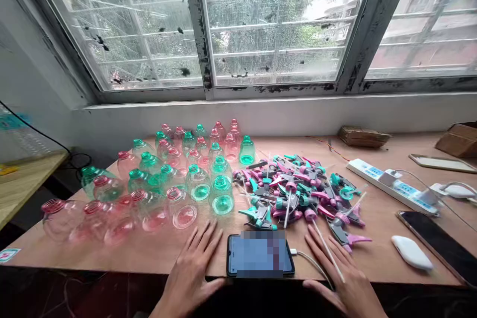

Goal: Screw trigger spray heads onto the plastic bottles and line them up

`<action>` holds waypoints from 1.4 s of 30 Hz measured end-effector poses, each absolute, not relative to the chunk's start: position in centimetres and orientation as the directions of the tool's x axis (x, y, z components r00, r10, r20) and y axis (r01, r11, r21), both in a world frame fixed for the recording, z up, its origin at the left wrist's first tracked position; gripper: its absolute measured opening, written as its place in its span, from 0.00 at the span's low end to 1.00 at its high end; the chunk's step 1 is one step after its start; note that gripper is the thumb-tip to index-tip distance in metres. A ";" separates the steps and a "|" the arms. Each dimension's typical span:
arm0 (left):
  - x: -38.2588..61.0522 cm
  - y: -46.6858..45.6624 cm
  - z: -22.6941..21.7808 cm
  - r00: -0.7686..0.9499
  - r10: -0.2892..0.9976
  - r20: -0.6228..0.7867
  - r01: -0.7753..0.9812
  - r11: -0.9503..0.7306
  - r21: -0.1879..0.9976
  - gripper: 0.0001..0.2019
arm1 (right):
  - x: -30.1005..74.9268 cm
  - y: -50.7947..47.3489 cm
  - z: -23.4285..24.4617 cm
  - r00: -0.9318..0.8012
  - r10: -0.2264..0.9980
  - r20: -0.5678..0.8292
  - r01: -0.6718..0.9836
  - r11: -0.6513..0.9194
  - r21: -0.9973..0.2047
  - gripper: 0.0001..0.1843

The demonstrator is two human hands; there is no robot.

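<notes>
My left hand (199, 258) lies flat on the table near its front edge, fingers stretched and holding nothing. My right hand (335, 268) rests with fingers spread at the pile's front; a thin dip tube from one spray head lies across it. Between the hands sits a phone (261, 256) with a lit, blurred screen and a white cable plugged in. Clear pink and green bottles without tops stand in rows on the left, a green bottle (222, 196) and a pink bottle (182, 208) nearest my left hand. Pink, teal and grey trigger spray heads (290, 186) lie heaped right of them.
Along the right are a white power strip (391, 186) with plugs, a dark phone (432, 243), a white rounded case (412, 252) and another phone (443, 163). Brown packages (363, 136) lie by the wall under the window. A wooden surface (33, 174) stands at far left.
</notes>
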State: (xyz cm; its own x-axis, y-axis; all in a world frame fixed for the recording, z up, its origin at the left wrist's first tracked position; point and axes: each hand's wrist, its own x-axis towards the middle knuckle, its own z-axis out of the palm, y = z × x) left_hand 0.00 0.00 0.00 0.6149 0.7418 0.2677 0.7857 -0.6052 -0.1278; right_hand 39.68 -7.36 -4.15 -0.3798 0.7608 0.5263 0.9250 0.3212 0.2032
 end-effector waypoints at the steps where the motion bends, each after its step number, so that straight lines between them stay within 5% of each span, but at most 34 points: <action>1: -0.1 -0.1 0.0 0.609 0.747 0.265 0.789 -0.603 -0.115 0.51 | 39.7 -7.4 -4.4 -0.379 0.764 0.522 0.925 0.322 0.200 0.47; 10: -0.3 0.0 -0.2 0.591 0.769 0.244 0.795 -0.606 -0.015 0.54 | 40.2 -7.7 -5.5 -0.336 0.799 0.498 0.937 0.335 0.095 0.50; 14: -0.7 -0.1 0.4 0.561 0.778 0.284 0.767 -0.617 0.175 0.57 | 40.3 -7.6 -5.8 -0.332 0.802 0.496 0.935 0.348 0.063 0.52; 18: 0.3 0.4 2.2 0.352 0.834 0.424 0.682 -0.539 0.493 0.33 | 40.4 -7.5 -6.2 -0.317 0.816 0.483 0.943 0.326 0.067 0.55; 22: 3.2 3.2 3.4 0.124 0.813 0.569 0.671 -0.491 0.556 0.23 | 40.3 -7.6 -6.5 -0.297 0.820 0.490 0.944 0.330 0.020 0.54; 28: 6.2 8.0 3.2 0.055 0.840 0.540 0.679 -0.428 0.597 0.43 | 40.2 -7.6 -6.1 -0.259 0.845 0.468 0.950 0.311 -0.036 0.57; 38: 5.3 6.5 0.9 0.011 0.897 0.442 0.695 -0.324 0.642 0.46 | 40.3 -7.8 -5.0 -0.273 0.889 0.368 0.918 0.355 -0.178 0.60; 42: 3.4 4.9 0.3 0.006 0.905 0.425 0.691 -0.310 0.653 0.47 | 42.2 -9.2 -3.6 -0.341 0.924 0.174 0.853 0.382 -0.355 0.48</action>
State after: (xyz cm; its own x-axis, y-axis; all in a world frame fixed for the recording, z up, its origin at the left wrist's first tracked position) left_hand 3.44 4.89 0.28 0.0055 0.9054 0.4246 0.6912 -0.3103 0.6527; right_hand 42.23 -9.17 -3.59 -0.3414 0.9236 0.1742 0.8532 0.3823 -0.3549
